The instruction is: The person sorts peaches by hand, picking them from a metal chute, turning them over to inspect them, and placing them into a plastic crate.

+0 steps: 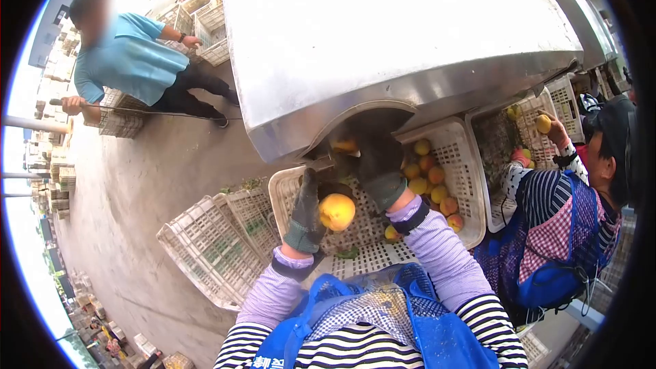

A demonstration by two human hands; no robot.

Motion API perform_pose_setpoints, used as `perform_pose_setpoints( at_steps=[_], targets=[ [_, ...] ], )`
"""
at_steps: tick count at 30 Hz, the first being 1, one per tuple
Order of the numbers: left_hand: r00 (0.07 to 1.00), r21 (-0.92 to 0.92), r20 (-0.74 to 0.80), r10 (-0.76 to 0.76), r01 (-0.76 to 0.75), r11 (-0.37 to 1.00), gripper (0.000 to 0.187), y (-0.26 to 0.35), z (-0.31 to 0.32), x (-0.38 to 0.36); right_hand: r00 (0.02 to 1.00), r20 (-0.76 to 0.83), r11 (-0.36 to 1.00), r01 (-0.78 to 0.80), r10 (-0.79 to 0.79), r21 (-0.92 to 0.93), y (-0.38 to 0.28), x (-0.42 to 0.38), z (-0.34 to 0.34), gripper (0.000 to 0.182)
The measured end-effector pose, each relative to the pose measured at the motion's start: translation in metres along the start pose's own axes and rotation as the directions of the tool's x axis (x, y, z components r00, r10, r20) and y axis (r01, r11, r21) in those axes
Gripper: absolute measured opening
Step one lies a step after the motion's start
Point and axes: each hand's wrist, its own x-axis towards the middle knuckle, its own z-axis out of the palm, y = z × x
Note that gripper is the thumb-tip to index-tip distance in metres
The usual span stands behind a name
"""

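Observation:
My left hand [306, 215], in a dark grey glove, is closed around the side of a yellow peach [337, 212] above a white plastic crate [376, 254]. My right hand [380, 171], gloved the same way, reaches up to the curved opening [362, 111] in the metal machine's edge. Right at its fingers, in the opening's shadow, shows another orange-yellow peach [346, 145]. The dark glove hides how the right fingers lie. Several yellow and reddish peaches [435, 175] rest in the right part of the crate.
Beside me on the right, a person [547, 232] holds a peach [543, 124] over another crate [485, 184]. Tilted crates [212, 253] with leaves stand at the left. A person in a blue shirt [133, 61] holds a thin rod near stacked crates. The broad metal machine [403, 20] fills the front.

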Motion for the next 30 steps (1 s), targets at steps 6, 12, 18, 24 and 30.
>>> perform_pose_setpoints(
  at_steps=[6,12,18,24,30],
  targets=[
    [0.918,0.622,0.138,0.372,-0.373,0.689,0.045,-0.034,-0.041,0.024,0.941,0.33,0.996,-0.088,0.08,0.01,0.002,0.028,-0.009,0.066],
    [0.819,0.517,0.382,0.427,-0.573,0.636,0.065,-0.018,-0.025,0.017,0.955,0.294,0.945,-0.138,0.047,0.297,-0.037,-0.032,-0.055,0.077],
    [0.905,0.238,0.116,0.41,-0.426,0.873,0.067,-0.02,0.014,0.014,0.952,0.261,0.984,-0.175,0.161,0.033,-0.029,-0.027,-0.048,0.064],
    [0.996,-0.098,0.015,-0.085,0.086,0.991,0.079,-0.053,-0.009,0.025,0.913,0.337,0.932,-0.306,0.23,0.192,0.04,0.018,0.075,0.054],
    [0.969,-0.139,-0.076,-0.237,0.225,0.964,0.075,-0.116,-0.052,0.045,0.965,0.113,0.969,-0.242,0.235,0.054,0.083,-0.054,-0.004,0.035]
  ],
)
